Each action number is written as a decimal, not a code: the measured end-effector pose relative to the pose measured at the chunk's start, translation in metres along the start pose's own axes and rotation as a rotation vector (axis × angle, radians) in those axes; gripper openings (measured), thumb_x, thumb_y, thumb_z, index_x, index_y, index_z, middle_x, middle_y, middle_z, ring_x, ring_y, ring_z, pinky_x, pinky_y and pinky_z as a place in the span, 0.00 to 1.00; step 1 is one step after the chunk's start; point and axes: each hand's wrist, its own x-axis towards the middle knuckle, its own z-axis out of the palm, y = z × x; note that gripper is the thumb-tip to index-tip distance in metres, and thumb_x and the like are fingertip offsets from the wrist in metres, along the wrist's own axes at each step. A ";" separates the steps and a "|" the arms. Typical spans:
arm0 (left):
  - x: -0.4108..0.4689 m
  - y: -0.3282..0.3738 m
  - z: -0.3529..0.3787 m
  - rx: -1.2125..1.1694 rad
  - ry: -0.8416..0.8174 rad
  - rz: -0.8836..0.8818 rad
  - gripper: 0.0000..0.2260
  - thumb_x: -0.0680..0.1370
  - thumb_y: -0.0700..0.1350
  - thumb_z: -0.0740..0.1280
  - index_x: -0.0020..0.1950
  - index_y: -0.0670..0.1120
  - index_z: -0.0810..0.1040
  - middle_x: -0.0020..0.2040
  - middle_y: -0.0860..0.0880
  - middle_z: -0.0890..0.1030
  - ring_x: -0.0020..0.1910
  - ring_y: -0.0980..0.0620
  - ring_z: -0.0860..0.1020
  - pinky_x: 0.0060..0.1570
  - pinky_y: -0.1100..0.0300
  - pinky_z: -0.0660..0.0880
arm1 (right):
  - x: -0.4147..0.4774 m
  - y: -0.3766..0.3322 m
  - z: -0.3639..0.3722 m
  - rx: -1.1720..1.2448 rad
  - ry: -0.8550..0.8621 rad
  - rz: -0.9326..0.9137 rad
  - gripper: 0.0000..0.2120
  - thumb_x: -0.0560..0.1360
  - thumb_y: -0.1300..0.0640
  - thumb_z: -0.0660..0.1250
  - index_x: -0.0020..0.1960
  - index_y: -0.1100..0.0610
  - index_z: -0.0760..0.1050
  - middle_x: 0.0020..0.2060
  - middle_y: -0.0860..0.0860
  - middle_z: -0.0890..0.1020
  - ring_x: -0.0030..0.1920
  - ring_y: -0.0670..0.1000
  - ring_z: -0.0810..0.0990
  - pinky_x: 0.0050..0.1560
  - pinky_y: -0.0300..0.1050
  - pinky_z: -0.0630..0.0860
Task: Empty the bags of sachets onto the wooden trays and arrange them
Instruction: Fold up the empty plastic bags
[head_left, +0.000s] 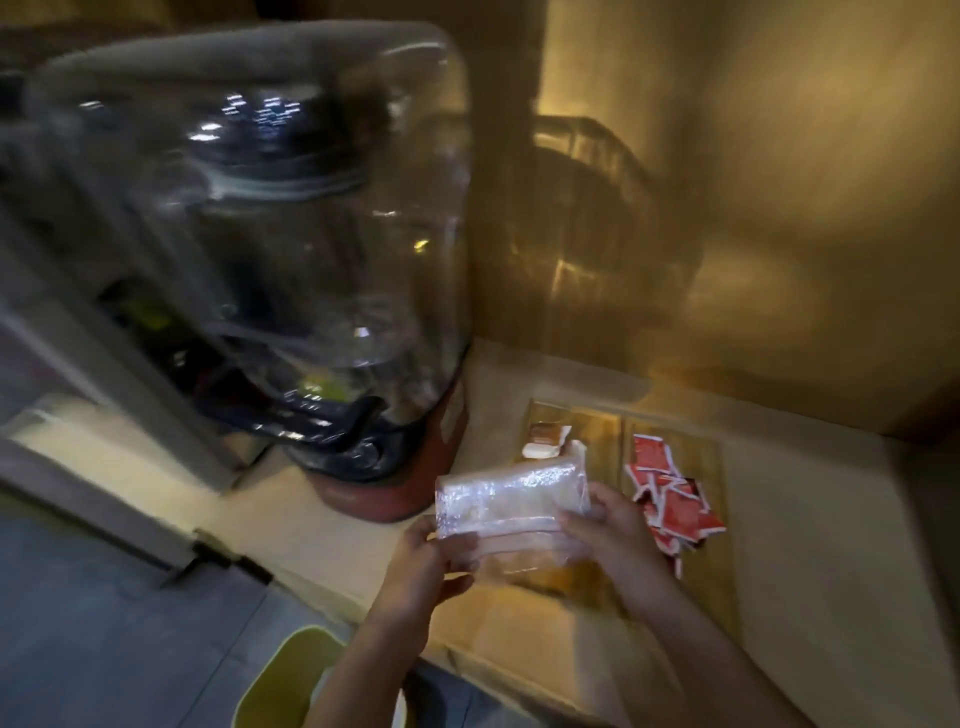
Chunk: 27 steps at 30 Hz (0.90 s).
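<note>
Left hand (431, 561) pinches the near-left edge of a clear plastic bag (511, 499) of pale sachets, thumb on top; right hand (613, 530) grips the bag's right end, fingers curled over it, so the bag hangs level above the left wooden tray (605, 441), probably to open or tip it there. That tray holds a few white-and-brown sachets (545, 440) at its far end; the adjoining right wooden tray (709, 462) holds a loose heap of red sachets (670, 499), not yet in order. A large clear dispenser (291, 249) on a red base stands left, well clear of both trays on the counter (810, 545).
</note>
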 end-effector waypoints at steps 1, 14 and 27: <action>-0.005 -0.001 -0.017 -0.023 0.026 0.001 0.07 0.73 0.34 0.66 0.49 0.43 0.75 0.35 0.47 0.78 0.32 0.52 0.75 0.33 0.61 0.73 | -0.003 0.002 0.018 -0.029 -0.025 0.008 0.14 0.69 0.63 0.69 0.54 0.64 0.74 0.40 0.61 0.80 0.33 0.51 0.79 0.26 0.41 0.77; -0.034 -0.070 -0.203 -0.235 0.486 -0.055 0.15 0.75 0.35 0.65 0.60 0.39 0.70 0.44 0.42 0.78 0.37 0.47 0.77 0.33 0.58 0.75 | -0.030 0.060 0.221 -0.326 -0.332 0.168 0.17 0.74 0.64 0.65 0.62 0.57 0.68 0.44 0.57 0.77 0.31 0.52 0.78 0.21 0.41 0.75; 0.004 -0.137 -0.263 0.382 0.860 0.425 0.18 0.76 0.49 0.55 0.58 0.43 0.78 0.50 0.50 0.78 0.48 0.59 0.74 0.48 0.78 0.69 | -0.003 0.157 0.314 -0.641 -0.432 -0.465 0.14 0.78 0.55 0.58 0.62 0.51 0.71 0.54 0.47 0.72 0.53 0.41 0.74 0.51 0.21 0.68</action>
